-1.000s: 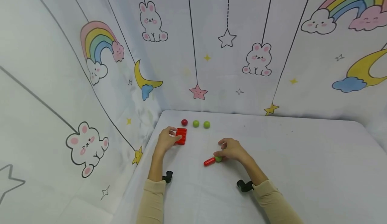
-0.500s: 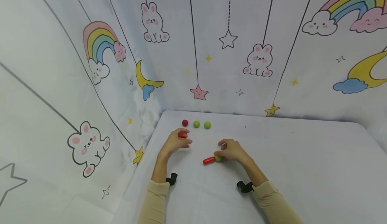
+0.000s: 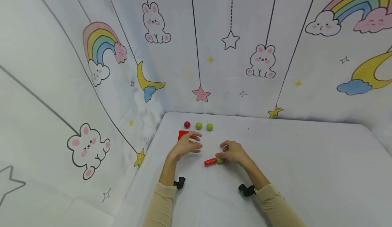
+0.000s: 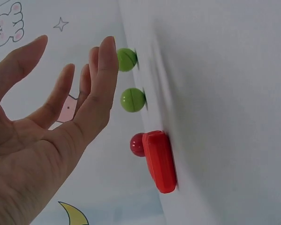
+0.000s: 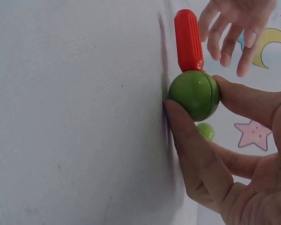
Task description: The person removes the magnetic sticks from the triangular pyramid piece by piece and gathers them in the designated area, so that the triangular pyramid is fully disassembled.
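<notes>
My right hand (image 3: 234, 152) pinches a green ball (image 5: 193, 95) between thumb and fingertip, low at the white tabletop. A ribbed red rod (image 5: 189, 40) meets that ball end-on and points toward my left hand; whether the two are joined I cannot tell. With nothing in it, my left hand (image 3: 186, 144) hovers above the table, fingers loosely bent and spread. Behind it, partly covered in the head view, lies a group of red rods (image 3: 183, 132) side by side. These red rods (image 4: 160, 161) show end-on in the left wrist view, apart from the hand.
Along the far left of the table (image 3: 291, 165) sit a dark red ball (image 3: 187, 124) and two green balls, one in the middle (image 3: 198, 126) and one on the right (image 3: 209, 127). A printed cloth (image 3: 232, 77) hangs behind the table and at its left.
The left hand has moved rightward from the red rods, which stay on the table. My right hand has kept its pinch on the green ball, shifting only slightly.
</notes>
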{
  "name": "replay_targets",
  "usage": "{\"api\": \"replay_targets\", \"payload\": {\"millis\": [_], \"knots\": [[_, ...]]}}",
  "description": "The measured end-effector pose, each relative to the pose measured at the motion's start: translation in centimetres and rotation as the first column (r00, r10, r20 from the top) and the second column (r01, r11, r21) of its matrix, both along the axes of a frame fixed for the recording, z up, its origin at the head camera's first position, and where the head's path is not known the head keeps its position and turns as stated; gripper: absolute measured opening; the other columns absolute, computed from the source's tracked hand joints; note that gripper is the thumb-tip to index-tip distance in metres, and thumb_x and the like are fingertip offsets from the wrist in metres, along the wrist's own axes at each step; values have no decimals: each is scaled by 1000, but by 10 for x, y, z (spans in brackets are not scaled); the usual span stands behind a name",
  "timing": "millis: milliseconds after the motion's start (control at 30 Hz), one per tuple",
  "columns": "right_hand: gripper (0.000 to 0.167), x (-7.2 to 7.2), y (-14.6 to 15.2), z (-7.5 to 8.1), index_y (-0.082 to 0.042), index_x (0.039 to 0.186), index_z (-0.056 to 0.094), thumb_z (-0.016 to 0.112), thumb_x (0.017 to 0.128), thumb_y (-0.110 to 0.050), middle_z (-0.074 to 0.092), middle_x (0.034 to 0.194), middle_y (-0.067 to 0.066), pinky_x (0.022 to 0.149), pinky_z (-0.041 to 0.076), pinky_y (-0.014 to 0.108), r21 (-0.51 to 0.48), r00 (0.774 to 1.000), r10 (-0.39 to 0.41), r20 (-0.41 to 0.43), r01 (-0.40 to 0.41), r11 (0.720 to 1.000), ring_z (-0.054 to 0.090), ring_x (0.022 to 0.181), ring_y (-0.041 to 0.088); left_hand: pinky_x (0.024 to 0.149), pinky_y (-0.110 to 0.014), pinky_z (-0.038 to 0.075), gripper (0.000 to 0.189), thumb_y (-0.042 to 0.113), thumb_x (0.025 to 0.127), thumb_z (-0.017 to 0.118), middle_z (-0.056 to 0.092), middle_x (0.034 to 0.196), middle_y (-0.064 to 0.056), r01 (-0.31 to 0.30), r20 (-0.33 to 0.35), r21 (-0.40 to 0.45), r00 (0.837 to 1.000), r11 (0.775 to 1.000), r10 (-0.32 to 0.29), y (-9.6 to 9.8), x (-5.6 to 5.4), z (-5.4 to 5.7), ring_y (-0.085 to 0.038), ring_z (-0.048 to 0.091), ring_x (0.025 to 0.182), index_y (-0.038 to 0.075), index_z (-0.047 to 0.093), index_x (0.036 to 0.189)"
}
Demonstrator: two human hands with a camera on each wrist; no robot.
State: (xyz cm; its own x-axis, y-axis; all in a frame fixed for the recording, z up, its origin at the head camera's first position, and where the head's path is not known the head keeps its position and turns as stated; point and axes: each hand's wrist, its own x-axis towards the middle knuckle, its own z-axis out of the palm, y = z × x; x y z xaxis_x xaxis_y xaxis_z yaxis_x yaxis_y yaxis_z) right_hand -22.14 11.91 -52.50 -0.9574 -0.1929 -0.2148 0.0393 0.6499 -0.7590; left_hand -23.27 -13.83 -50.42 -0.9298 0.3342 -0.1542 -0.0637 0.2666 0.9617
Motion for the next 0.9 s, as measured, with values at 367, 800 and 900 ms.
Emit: {"api": "replay_targets", "payload": {"millis": [367, 800, 900], "knots": [[53, 3, -6, -3, -2, 122, 71, 91, 82, -29, 71, 102, 8, 69, 56, 32, -30, 1000, -17, -16, 16, 999, 66, 82, 17, 87, -39, 62, 52, 3, 93, 75, 57, 135, -28, 139, 71, 21, 988, 990, -140, 9, 3, -11, -25, 72, 101, -4, 55, 141], [49, 3, -6, -5, -5, 120, 73, 90, 82, -31, 73, 102, 6, 82, 56, 41, -54, 999, -44, -17, 43, 998, 68, 96, 23, 80, -35, 62, 46, -2, 88, 79, 65, 122, -21, 216, 94, -77, 973, 973, -209, 25, 2, -14, -22, 73, 96, -1, 62, 131], [50, 3, -5, -5, -5, 122, 72, 89, 83, -31, 73, 103, 6, 83, 57, 42, -50, 999, -39, -10, 39, 998, 68, 97, 23, 81, -36, 62, 48, -3, 87, 79, 66, 121, -21, 229, 101, -78, 970, 970, -221, 24, 1, -15, -23, 73, 96, 0, 63, 132]]}}
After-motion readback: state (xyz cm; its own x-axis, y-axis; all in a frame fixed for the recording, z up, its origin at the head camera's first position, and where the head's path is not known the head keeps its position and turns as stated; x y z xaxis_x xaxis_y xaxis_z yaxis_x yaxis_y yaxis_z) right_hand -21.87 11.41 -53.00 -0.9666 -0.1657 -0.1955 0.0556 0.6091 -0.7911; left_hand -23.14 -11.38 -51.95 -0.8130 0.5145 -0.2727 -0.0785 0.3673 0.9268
